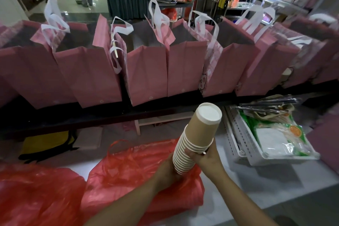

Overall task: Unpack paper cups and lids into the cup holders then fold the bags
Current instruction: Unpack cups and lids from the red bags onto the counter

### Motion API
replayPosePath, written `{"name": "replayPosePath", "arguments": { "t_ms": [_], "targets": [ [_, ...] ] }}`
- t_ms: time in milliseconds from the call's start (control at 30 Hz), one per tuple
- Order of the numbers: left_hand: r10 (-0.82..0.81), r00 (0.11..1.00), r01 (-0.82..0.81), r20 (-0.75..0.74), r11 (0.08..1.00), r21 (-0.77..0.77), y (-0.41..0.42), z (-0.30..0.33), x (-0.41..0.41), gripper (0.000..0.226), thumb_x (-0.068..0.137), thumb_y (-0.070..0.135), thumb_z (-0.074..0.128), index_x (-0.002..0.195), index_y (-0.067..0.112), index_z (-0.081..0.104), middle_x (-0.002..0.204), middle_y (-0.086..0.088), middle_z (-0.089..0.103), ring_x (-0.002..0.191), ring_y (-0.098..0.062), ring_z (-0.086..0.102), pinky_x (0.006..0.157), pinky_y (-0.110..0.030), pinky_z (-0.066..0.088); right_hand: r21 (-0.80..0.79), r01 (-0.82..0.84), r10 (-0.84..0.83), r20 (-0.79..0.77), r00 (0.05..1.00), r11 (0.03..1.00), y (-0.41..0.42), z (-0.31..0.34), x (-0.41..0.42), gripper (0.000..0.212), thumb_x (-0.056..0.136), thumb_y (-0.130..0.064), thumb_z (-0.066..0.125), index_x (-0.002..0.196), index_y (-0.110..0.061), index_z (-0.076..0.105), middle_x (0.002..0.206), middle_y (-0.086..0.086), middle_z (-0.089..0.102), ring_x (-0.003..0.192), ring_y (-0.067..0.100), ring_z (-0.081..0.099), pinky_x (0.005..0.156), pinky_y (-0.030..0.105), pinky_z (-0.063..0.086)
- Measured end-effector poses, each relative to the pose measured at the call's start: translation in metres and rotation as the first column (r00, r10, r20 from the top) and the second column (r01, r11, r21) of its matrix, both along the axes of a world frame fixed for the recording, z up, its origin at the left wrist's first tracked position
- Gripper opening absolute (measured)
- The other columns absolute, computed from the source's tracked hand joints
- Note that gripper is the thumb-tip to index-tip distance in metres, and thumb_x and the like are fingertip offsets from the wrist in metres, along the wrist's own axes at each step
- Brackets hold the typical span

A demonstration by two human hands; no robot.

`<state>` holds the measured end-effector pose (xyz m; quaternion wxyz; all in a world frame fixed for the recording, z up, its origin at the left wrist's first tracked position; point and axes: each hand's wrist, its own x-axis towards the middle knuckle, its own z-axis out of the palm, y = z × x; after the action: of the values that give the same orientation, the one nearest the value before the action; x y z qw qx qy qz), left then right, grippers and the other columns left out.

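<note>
Nested brown paper cups (197, 137) are gripped by both hands, left hand (166, 169) and right hand (208, 156), above a crumpled red plastic bag (132, 167); pink paper bags (146, 71) are lined up behind.

a tan stack of paper cups (197, 139) with white rims was seen at lower centre, red plastic bags (128, 174) at lower left, pink paper bags (146, 71) with white handles across the middle.
</note>
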<state>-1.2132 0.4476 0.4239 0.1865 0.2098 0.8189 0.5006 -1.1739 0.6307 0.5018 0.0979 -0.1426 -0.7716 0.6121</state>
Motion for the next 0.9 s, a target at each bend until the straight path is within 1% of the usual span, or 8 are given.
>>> {"name": "replayPosePath", "arguments": {
  "t_ms": [100,367,533,600,667,733,800,900],
  "targets": [
    [0.049,0.998,-0.048,-0.030,0.998,0.046,0.005,0.002,-0.002,0.094,0.073,0.025,0.084,0.153,0.018,0.035,0.151,0.007,0.049,0.138,-0.007,0.047,0.111,-0.033,0.043,-0.045,0.000,-0.002,-0.037,0.999,0.999,0.001,0.011,-0.001,0.090,0.050,-0.062,0.095,0.124,-0.056,0.045,0.124,-0.024,0.064,0.112,0.000,0.065,0.082,0.017,0.055],
    [0.085,0.993,-0.083,-0.084,0.996,0.027,-0.003,0.013,-0.017,0.100,0.066,0.038,0.088,0.152,0.029,0.038,0.142,0.009,0.058,0.131,-0.015,0.054,0.103,-0.043,0.049,-0.090,-0.076,0.067,-0.101,0.993,0.993,0.001,0.047,-0.014,0.098,0.054,-0.050,0.096,0.135,-0.031,0.045,0.125,-0.019,0.065,0.114,0.002,0.064,0.084,0.015,0.053],
    [0.097,0.993,-0.097,0.063,0.995,0.013,-0.007,0.011,-0.018,0.097,0.069,0.023,0.091,0.152,0.019,0.039,0.142,0.004,0.057,0.131,-0.019,0.053,0.107,-0.042,0.046,-0.095,-0.066,0.056,-0.099,0.993,0.993,-0.006,0.038,-0.013,0.086,0.058,-0.042,0.093,0.128,-0.039,0.044,0.118,-0.030,0.064,0.111,-0.005,0.063,0.082,0.009,0.051],
    [0.144,0.951,-0.158,0.273,0.987,0.027,-0.008,0.007,-0.015,0.082,0.074,0.010,0.085,0.145,0.015,0.044,0.125,-0.003,0.065,0.104,-0.013,0.065,0.086,-0.031,0.055,-0.115,-0.044,0.035,-0.077,0.996,0.992,-0.007,0.027,-0.009,0.089,0.056,-0.046,0.094,0.129,-0.039,0.043,0.119,-0.027,0.065,0.111,-0.002,0.064,0.082,0.011,0.052],
    [0.244,0.849,-0.246,0.469,0.968,-0.059,-0.008,0.012,-0.012,0.051,0.084,-0.006,0.068,0.131,0.007,0.054,0.094,-0.010,0.068,0.068,-0.012,0.062,0.059,-0.026,0.050,-0.114,-0.041,0.036,-0.042,0.998,0.993,-0.007,0.016,-0.005,0.097,0.053,-0.054,0.094,0.133,-0.038,0.042,0.120,-0.025,0.065,0.112,0.000,0.064,0.082,0.013,0.053],
    [0.388,0.780,-0.356,0.491,0.920,-0.163,-0.010,0.013,-0.013,0.020,0.091,-0.004,0.056,0.105,0.009,0.061,0.075,-0.009,0.063,0.057,-0.015,0.053,0.051,-0.022,0.042,-0.106,-0.033,0.032,-0.006,0.999,0.994,-0.004,0.008,-0.004,0.102,0.051,-0.061,0.093,0.135,-0.039,0.040,0.121,-0.026,0.064,0.112,0.000,0.064,0.081,0.015,0.054],
    [0.437,0.760,-0.381,0.481,0.899,-0.214,-0.014,0.013,-0.016,0.023,0.092,-0.005,0.049,0.085,0.015,0.057,0.075,-0.013,0.061,0.063,-0.022,0.055,0.056,-0.024,0.044,-0.078,-0.041,0.042,0.013,0.999,0.996,0.000,0.004,-0.007,0.101,0.053,-0.062,0.093,0.137,-0.042,0.039,0.123,-0.027,0.063,0.112,-0.001,0.063,0.081,0.016,0.055],
    [0.388,0.773,-0.288,0.502,0.919,-0.267,-0.014,0.011,-0.020,0.031,0.092,-0.007,0.047,0.074,0.015,0.059,0.091,-0.019,0.063,0.086,-0.034,0.063,0.080,-0.045,0.056,-0.024,-0.119,0.120,0.042,0.992,0.993,0.003,0.005,-0.016,0.098,0.058,-0.060,0.092,0.139,-0.042,0.038,0.128,-0.027,0.061,0.116,-0.004,0.061,0.088,0.019,0.054]
  ]
}}
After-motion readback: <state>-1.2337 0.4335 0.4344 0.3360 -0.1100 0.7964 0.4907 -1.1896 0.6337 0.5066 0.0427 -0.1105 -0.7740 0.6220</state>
